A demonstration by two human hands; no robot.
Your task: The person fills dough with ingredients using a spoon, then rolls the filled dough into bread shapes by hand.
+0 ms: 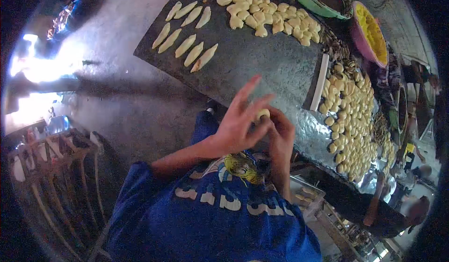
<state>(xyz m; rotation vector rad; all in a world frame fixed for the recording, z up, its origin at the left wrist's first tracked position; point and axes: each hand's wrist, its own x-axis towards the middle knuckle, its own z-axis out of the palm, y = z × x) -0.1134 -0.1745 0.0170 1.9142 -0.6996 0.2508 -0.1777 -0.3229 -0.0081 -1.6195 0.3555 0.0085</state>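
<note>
In front of my chest, my two hands meet at a small pale ball of dough [263,114]. My right hand [282,133] curls its fingers around the dough. My left hand [240,123] is against its near side, fingers stretched out and spread, thumb close to the dough; whether it touches is hard to see. Beyond the hands lies a dark tabletop [262,72]. Several long, spindle-shaped dough pieces [185,45] lie in rows at its left end. A cluster of rounded dough pieces [266,14] covers its far side.
Many dough balls [353,117] spread over a shiny surface to the right, behind a pale strip [320,82] at the table's edge. A green basin [322,9] and a pink basin with yellow contents [365,35] stand at the back. A wooden rack [58,168] is lower left. Another person's arm [374,203] shows lower right.
</note>
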